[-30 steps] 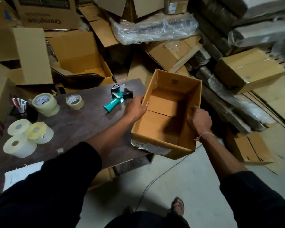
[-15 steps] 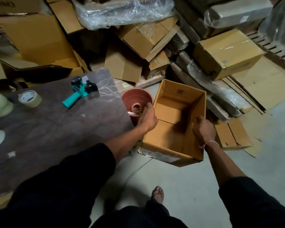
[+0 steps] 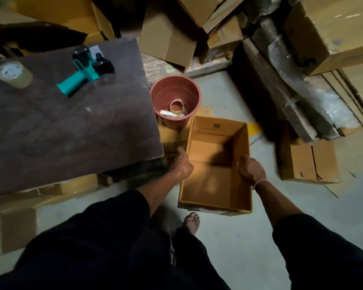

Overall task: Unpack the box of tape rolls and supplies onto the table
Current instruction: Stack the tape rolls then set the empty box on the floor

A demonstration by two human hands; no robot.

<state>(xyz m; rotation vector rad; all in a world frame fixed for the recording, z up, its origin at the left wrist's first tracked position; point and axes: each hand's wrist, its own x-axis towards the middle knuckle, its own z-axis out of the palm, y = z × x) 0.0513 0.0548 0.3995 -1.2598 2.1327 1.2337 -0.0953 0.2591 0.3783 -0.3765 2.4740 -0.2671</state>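
Note:
An open brown cardboard box (image 3: pixel 216 185) with nothing inside sits low over the grey floor, right of the dark table (image 3: pixel 71 130). My left hand (image 3: pixel 180 166) grips its left wall and my right hand (image 3: pixel 250 169) grips its right wall. On the table lie a teal tape dispenser (image 3: pixel 84 72) and a clear tape roll (image 3: pixel 14 74) at the left edge of view.
A terracotta-coloured bucket (image 3: pixel 155 95) holding a tape roll (image 3: pixel 176 106) and a white tube stands on the floor between table and box. Stacked cardboard boxes (image 3: pixel 168 40) and wrapped bundles (image 3: pixel 302 91) crowd the back and right. My sandalled foot (image 3: pixel 192 223) is just below the box.
Both hands carried the box off the table's right end and down toward the floor. The view swung right, so most tape rolls on the table left the frame.

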